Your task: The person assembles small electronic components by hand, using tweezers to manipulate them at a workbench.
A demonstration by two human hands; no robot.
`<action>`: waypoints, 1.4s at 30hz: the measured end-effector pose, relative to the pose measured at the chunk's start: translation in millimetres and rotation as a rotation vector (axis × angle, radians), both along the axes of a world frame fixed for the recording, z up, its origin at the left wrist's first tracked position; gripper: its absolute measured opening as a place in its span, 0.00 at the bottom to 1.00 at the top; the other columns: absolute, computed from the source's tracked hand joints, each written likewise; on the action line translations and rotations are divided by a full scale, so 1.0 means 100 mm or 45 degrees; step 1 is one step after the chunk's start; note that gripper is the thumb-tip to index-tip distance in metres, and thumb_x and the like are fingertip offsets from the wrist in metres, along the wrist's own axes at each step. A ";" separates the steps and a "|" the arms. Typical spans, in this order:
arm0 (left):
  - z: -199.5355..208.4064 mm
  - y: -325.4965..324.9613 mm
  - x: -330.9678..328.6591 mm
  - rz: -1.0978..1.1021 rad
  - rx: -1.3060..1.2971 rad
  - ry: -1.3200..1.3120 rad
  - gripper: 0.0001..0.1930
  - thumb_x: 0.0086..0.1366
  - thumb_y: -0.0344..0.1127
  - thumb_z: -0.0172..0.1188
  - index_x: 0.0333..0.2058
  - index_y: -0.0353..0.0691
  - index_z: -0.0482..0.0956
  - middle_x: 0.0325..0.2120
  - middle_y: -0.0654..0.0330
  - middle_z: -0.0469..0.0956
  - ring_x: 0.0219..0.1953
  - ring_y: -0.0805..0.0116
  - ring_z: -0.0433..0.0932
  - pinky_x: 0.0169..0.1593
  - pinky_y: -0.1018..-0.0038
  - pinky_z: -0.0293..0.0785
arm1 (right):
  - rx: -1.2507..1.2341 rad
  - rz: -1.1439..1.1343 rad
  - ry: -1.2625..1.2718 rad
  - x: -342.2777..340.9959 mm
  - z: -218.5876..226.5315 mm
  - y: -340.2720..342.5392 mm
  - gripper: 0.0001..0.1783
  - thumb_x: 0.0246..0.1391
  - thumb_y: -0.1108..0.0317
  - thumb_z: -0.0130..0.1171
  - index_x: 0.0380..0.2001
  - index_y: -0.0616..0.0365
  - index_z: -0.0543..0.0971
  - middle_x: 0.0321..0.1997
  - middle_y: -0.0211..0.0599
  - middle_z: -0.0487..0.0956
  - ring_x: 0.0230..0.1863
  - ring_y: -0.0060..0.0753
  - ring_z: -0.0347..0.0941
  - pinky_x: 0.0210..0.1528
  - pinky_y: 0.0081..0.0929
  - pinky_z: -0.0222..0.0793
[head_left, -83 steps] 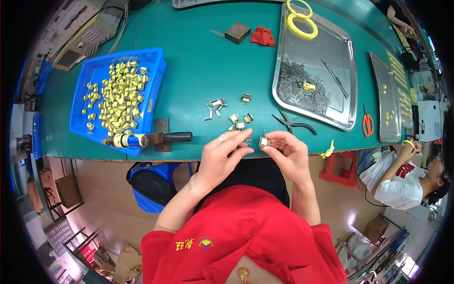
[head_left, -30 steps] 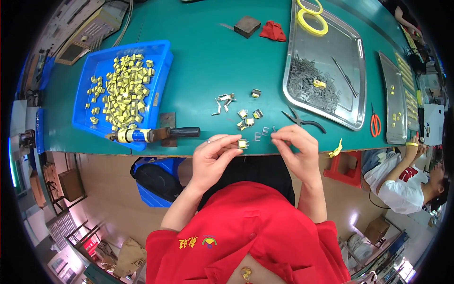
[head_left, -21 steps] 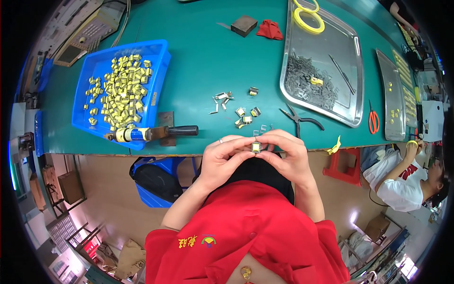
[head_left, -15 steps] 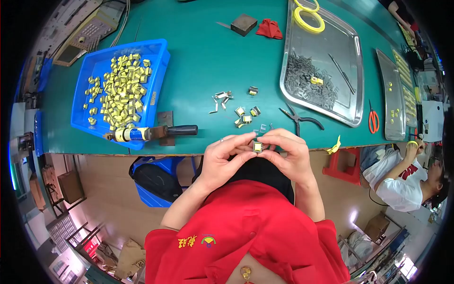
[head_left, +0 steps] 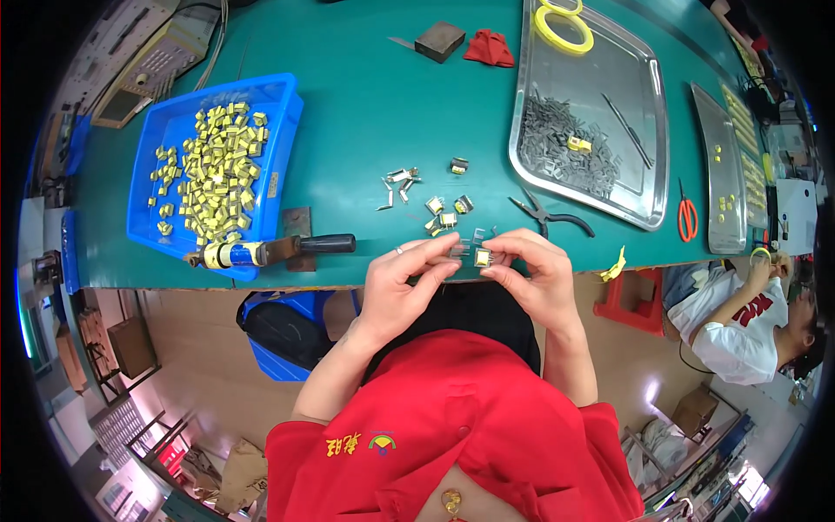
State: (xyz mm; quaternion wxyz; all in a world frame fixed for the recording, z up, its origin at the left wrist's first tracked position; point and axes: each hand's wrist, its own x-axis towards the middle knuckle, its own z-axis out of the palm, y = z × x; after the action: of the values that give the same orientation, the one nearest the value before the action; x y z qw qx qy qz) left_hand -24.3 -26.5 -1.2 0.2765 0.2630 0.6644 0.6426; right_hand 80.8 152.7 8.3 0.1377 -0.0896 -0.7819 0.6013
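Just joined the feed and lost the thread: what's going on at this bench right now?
A person in a red top holds a small yellow part between the fingertips of the left hand and the right hand, at the near edge of the green table. A few similar parts lie just beyond, beside black pliers. The blue tray holds many more.
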 end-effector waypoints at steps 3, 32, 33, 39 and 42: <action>0.02 0.00 -0.03 -0.051 -0.190 0.265 0.17 0.58 0.18 0.59 0.47 0.34 0.78 0.43 0.52 0.78 0.37 0.69 0.82 0.40 0.80 0.79 | -0.085 0.014 -0.006 0.01 -0.02 0.01 0.17 0.43 0.82 0.66 0.40 0.68 0.79 0.37 0.40 0.78 0.35 0.26 0.74 0.34 0.20 0.70; 0.01 0.05 -0.06 -0.098 0.096 0.289 0.15 0.55 0.20 0.62 0.44 0.34 0.80 0.32 0.56 0.80 0.33 0.69 0.80 0.35 0.78 0.75 | -0.339 0.057 -0.022 -0.05 0.05 -0.09 0.17 0.46 0.81 0.66 0.42 0.69 0.78 0.39 0.41 0.78 0.36 0.26 0.74 0.37 0.20 0.71; 0.02 0.06 -0.06 -0.100 0.096 0.287 0.15 0.55 0.20 0.62 0.44 0.34 0.80 0.32 0.56 0.80 0.33 0.69 0.80 0.35 0.78 0.75 | -0.266 0.069 -0.001 -0.05 0.04 -0.08 0.17 0.46 0.81 0.66 0.42 0.69 0.78 0.38 0.41 0.78 0.35 0.26 0.74 0.36 0.20 0.71; 0.05 0.08 -0.03 -0.033 0.045 0.391 0.14 0.54 0.20 0.63 0.42 0.35 0.81 0.32 0.57 0.80 0.33 0.69 0.80 0.35 0.78 0.75 | -0.193 0.073 -0.017 -0.05 0.05 -0.06 0.16 0.46 0.81 0.65 0.41 0.68 0.78 0.37 0.41 0.79 0.35 0.26 0.76 0.38 0.20 0.72; 0.07 0.07 -0.04 -0.023 0.012 0.366 0.15 0.54 0.20 0.63 0.42 0.35 0.81 0.32 0.57 0.80 0.33 0.69 0.80 0.35 0.78 0.75 | -0.275 0.050 -0.041 -0.02 0.03 -0.05 0.16 0.47 0.82 0.64 0.42 0.68 0.78 0.38 0.41 0.79 0.37 0.26 0.76 0.39 0.21 0.73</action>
State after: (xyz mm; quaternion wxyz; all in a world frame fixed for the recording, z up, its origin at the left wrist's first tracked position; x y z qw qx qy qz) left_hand -28.1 -19.7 5.9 0.1830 0.3595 0.6919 0.5988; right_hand 78.5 147.6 11.2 0.1027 -0.0982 -0.7164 0.6831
